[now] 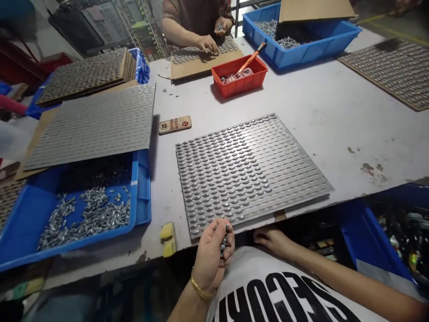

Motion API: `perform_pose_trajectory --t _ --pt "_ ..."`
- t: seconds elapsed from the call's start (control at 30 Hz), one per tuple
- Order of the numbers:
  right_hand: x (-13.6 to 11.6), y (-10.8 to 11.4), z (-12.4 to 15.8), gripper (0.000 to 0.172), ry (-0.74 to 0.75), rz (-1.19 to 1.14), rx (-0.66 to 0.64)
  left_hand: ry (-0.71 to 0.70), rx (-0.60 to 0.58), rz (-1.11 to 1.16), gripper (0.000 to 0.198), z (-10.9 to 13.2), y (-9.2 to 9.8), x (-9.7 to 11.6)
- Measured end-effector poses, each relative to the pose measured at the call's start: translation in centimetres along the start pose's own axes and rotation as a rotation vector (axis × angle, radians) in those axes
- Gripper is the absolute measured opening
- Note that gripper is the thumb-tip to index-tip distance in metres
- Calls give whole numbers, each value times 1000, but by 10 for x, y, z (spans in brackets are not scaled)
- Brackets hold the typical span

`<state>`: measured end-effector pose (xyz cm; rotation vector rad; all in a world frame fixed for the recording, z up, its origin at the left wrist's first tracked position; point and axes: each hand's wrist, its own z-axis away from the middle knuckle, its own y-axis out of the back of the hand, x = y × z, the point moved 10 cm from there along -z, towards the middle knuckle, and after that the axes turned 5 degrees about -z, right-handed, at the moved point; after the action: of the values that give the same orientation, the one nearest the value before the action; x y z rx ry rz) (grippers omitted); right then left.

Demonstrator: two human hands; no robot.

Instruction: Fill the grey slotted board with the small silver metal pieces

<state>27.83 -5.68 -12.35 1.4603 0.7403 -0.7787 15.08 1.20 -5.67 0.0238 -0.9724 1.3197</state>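
My left hand [214,250], with a gold bracelet at the wrist, is closed around several small grey spindle-shaped metal pieces [224,245]. It is held at the near left corner of a grey ridged board [284,152]. Rows of shiny metal pieces [217,174] fill the left and middle of that board, while its right side shows bare ridges. My right hand [268,237] is low at the table's front edge, against the white shirt; its fingers are mostly hidden in shadow.
At left, a blue bin [142,192] holds loose metal pieces beneath a grey board [97,125]. Nearby lie a yellow block [168,239] and a domino-like plaque [174,124]. Farther off are a red tray [239,80], another blue bin [301,53] and a co-worker's hands [208,44] over a board.
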Motion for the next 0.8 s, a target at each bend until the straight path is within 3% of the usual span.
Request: perform_pose_trajectory --t 0.1,0.17,0.23,0.3,0.37,0.47,0.63,0.8 --pt "-3 -2 35 18 -80 -145 -233 11 46 47 24 15 -2 -28" --pt "-11 13 48 18 -193 -308 -290 22 55 67 23 24 -6 -45" --pt "-27 47 41 18 -180 -386 -143 11 49 82 23 30 -12 -57" --pt "-45 83 23 16 -70 -334 54 -23 47 96 23 33 -16 -62" --pt "-60 102 2 15 41 -228 160 -49 51 105 24 35 -19 -65" --pt "-66 107 -26 13 140 -148 199 -54 51 101 27 33 -22 -70" --pt "-46 107 -48 9 109 -66 267 -15 22 77 32 16 -27 -73" --pt "-49 99 -59 10 119 49 199 21 3 33 34 -1 -32 -59"
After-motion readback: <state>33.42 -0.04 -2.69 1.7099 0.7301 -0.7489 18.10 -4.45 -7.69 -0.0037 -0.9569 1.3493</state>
